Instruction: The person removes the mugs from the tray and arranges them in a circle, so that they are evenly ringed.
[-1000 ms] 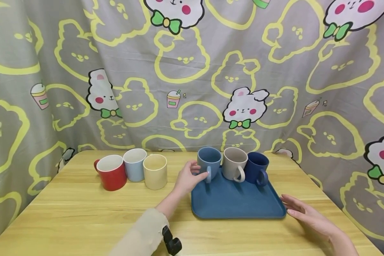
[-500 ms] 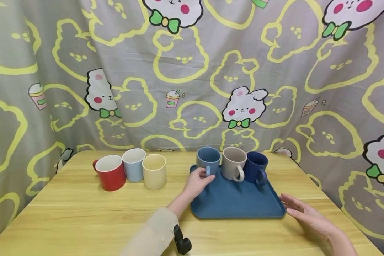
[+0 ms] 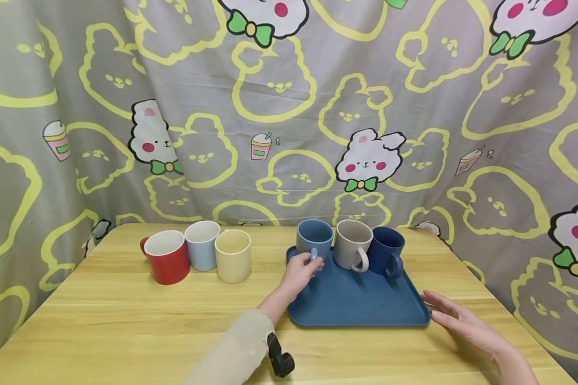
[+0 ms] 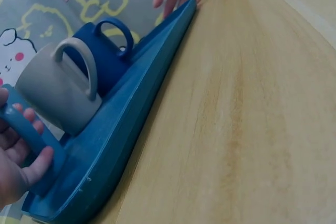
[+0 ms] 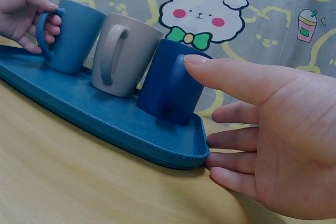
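A steel-blue mug (image 3: 313,234) stands at the back left of a dark blue tray (image 3: 358,305). My left hand (image 3: 298,272) grips its handle, the fingers curled behind it in the right wrist view, where the mug (image 5: 79,38) looks upright. A greige mug (image 3: 349,246) and a navy mug (image 3: 383,250) stand to its right along the tray's back, handles facing forward. At the tray's right edge lies my right hand (image 3: 467,325), its fingers loosely extended and the fingertips at the rim (image 5: 197,158).
Left of the tray, a red mug (image 3: 168,262), a light blue mug (image 3: 202,248) and a cream mug (image 3: 233,259) stand close together on the wooden table (image 3: 139,331). A patterned curtain (image 3: 289,107) hangs behind the table.
My left hand has moved right and a little down, from the steel-blue mug's left side onto its handle. The mugs, tray and right hand stay in place.
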Motion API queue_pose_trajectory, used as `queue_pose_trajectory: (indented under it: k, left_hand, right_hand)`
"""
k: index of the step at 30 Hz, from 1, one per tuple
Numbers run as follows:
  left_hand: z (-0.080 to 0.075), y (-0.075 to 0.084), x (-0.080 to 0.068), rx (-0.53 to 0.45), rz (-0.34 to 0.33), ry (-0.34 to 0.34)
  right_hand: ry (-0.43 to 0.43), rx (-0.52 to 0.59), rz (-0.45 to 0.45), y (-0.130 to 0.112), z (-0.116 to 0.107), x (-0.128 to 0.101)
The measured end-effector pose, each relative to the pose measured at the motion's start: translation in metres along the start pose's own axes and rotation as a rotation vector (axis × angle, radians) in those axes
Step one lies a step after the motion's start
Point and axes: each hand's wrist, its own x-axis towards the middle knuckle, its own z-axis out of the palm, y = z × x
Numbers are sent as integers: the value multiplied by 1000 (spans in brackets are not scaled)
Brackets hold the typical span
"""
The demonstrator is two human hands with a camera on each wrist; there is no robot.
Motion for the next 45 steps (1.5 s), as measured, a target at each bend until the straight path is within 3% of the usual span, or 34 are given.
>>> queue_pose_trajectory:
  k: [4, 11, 20, 25, 34, 45]
  left_hand:
    - [-1, 5, -4, -36, -10, 2]
    - [-5, 31, -25, -31, 21, 43]
    - [-11, 5, -19, -55, 49, 25]
    - [-15, 10, -25, -109, 94, 21]
    - [-35, 36, -46, -87, 89, 30]
    - [-66, 50, -83, -58, 154, -16]
  right_hand:
    - [-3, 4, 10, 0, 1, 1]
    - [-4, -6, 24, -1, 2, 3]
    - [-16, 7, 20, 0, 1, 5]
    - [-14, 0, 16, -1, 1, 5]
    - [-22, 8, 22, 0, 1, 4]
    - [-20, 21, -14, 3, -2, 1]
